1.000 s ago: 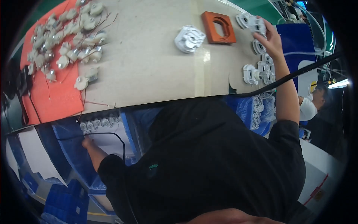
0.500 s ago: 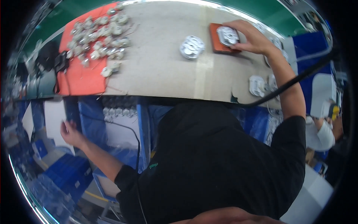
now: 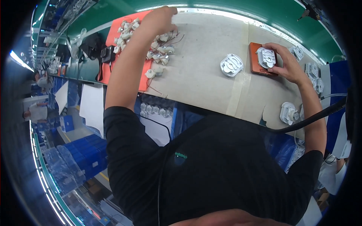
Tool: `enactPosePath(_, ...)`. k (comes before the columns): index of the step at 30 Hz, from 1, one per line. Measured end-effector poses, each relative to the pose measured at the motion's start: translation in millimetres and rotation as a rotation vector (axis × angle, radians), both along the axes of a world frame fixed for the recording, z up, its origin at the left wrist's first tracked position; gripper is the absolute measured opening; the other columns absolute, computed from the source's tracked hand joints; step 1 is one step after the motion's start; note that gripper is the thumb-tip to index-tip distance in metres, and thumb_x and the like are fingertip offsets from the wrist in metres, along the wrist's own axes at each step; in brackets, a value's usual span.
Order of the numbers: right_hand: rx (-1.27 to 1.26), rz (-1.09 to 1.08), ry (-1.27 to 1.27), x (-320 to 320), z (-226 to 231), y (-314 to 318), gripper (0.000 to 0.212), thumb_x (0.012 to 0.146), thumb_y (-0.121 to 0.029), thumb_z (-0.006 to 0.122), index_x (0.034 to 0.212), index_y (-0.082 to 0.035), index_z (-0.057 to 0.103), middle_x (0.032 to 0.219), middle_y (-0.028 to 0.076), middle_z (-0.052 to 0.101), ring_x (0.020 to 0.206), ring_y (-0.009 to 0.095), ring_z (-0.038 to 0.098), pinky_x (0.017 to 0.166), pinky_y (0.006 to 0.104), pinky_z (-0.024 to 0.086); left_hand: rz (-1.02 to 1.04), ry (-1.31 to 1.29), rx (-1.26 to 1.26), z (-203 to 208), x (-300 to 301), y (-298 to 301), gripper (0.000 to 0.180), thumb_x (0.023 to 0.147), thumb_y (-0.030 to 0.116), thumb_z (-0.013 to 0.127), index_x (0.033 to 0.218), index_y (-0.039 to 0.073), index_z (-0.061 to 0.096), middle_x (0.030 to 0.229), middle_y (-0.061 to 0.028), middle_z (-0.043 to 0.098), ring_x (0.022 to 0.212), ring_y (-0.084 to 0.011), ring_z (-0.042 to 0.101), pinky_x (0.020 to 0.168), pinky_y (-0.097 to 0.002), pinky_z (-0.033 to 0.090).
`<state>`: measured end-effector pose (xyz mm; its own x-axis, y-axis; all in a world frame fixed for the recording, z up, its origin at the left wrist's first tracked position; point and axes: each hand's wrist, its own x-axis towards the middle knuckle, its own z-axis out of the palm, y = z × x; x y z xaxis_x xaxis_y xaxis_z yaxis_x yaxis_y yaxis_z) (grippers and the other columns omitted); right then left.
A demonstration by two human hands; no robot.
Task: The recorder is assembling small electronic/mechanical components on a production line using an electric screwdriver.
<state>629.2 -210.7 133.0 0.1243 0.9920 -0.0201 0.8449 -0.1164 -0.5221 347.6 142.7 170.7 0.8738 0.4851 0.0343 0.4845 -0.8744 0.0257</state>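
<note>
On the right of the bench, my right hand (image 3: 288, 66) has its thumb and fingers closed on the edges of a white plastic housing (image 3: 266, 57). The housing lies on an orange-brown block (image 3: 255, 67). A second white housing (image 3: 231, 65) sits to the left of the block, untouched. My left hand (image 3: 160, 20) is stretched over the far side of an orange mat (image 3: 141, 81), above a cluster of small cream motors (image 3: 158, 56) with thin wires. Its finger and thumb are apart and nothing shows between them. My left forearm hides part of the cluster.
More white housings (image 3: 313, 75) lie at the bench's right end, and one with a motor (image 3: 289, 113) is near the front edge. A thick black cable (image 3: 316, 118) crosses by my right forearm. Stacked blue crates (image 3: 86, 154) stand at lower left; people are further off.
My left hand has risen from beside the bench to over the motors. My right hand stays on the housing at the block. The whole view has shifted and tilted.
</note>
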Motion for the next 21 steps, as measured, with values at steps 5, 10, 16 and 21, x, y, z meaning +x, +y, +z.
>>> enactPosePath(5, 0.012, 0.017, -0.2, -7, 8, -1, 0.09, 0.072, -0.025, 0.083, 0.151, -0.015, 0.042, 0.148, 0.012, 0.051, 0.136, 0.033, 0.046, 0.118, 0.0432, 0.032, -0.06, 0.61, 0.132, -26, 44, 17, 0.042, 0.077, 0.015, 0.08, 0.117, 0.008, 0.068, 0.116, -0.0171, 0.07, 0.11, -0.036, 0.067, 0.09, -0.0445, 0.056)
enactPosePath(10, 0.076, -0.018, -0.237, -3, 4, -8, 0.085, 0.076, -0.027, 0.083, 0.15, -0.016, 0.043, 0.148, 0.011, 0.051, 0.14, 0.032, 0.043, 0.119, 0.0444, 0.033, -0.121, 0.399, 0.163, -17, 37, 36, 0.038, 0.078, 0.012, 0.076, 0.113, 0.003, 0.066, 0.111, -0.0191, 0.07, 0.107, -0.0341, 0.068, 0.088, -0.0426, 0.055)
enactPosePath(16, 0.221, -0.141, -0.252, 10, 10, -29, 0.061, 0.085, -0.032, 0.076, 0.14, -0.018, 0.055, 0.15, 0.007, 0.049, 0.141, 0.03, 0.043, 0.119, 0.0455, 0.036, -0.131, -0.579, -1.061, 57, 21, 31, 0.038, 0.09, 0.005, 0.071, 0.127, -0.001, 0.063, 0.108, -0.011, 0.07, 0.103, -0.0231, 0.068, 0.089, -0.0395, 0.056)
enactPosePath(21, 0.334, -0.151, -0.234, 12, 3, -40, 0.049, 0.088, -0.029, 0.074, 0.133, -0.016, 0.059, 0.146, 0.008, 0.052, 0.137, 0.03, 0.048, 0.114, 0.0436, 0.041, -0.272, -0.776, -1.438, 36, 43, -6, 0.028, 0.098, 0.01, 0.063, 0.124, -0.001, 0.065, 0.113, -0.0115, 0.069, 0.105, -0.0197, 0.064, 0.089, -0.0326, 0.05)
